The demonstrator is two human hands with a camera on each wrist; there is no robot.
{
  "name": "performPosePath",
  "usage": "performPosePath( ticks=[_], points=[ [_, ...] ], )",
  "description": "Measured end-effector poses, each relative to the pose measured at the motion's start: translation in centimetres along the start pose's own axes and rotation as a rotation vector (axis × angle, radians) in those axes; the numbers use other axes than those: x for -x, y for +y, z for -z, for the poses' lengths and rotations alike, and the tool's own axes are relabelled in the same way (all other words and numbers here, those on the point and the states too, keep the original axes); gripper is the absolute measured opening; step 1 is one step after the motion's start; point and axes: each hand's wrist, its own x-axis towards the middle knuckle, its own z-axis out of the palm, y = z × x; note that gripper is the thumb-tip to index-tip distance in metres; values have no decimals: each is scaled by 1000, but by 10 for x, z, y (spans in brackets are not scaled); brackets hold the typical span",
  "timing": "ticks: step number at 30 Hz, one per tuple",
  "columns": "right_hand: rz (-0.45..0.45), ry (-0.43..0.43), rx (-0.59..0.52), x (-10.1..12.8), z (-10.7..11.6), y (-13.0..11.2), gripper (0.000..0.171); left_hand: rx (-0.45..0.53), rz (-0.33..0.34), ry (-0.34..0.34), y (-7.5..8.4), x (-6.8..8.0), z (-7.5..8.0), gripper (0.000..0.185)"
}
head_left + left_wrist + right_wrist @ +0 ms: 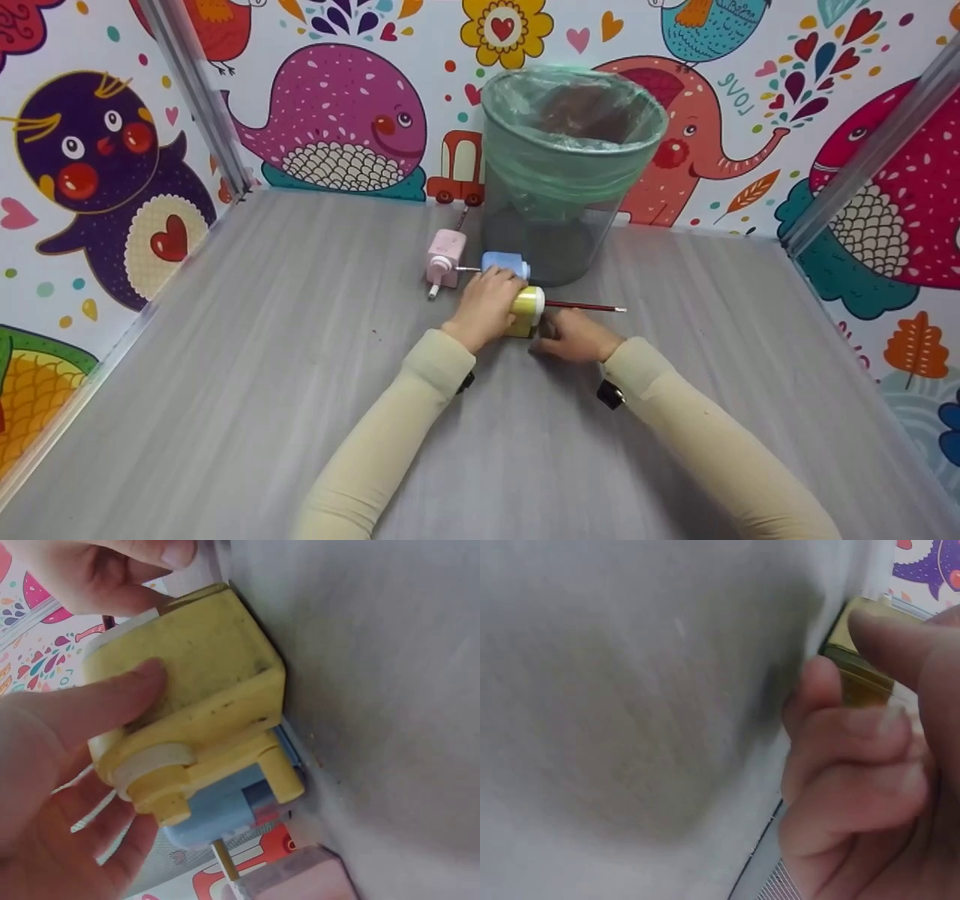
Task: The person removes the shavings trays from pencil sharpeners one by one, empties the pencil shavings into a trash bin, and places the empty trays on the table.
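A yellow pencil sharpener (527, 310) stands on the grey table, and a red pencil (585, 306) sticks out of its right end. My left hand (487, 304) grips the sharpener's body from the left, thumb lying across its yellow side (195, 682). My right hand (574, 337) is at the sharpener's front end with fingers curled (862, 765). Its thumb and fingertips touch the white front plate (131, 622). The pencil runs just above this hand.
A blue sharpener (506, 264) stands right behind the yellow one. A pink sharpener (446, 256) with a pencil in it sits to the left. A mesh bin (570, 172) lined with a green bag stands at the back wall. Patterned walls enclose the table on three sides.
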Motion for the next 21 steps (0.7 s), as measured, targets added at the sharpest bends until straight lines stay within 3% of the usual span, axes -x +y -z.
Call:
performPosePath(
  ticks=[9,13,21],
  points=[
    [-74,20,-6,-2,-1,0,30,-39,-29,8,4,-5,0,39],
    [-74,24,-23,-3,-2,0,35,-65,-36,21,3,-6,1,38],
    [-118,-47,-105,-8,-1,-3,48,-65,-16,23,1,-5,3,36]
  ],
)
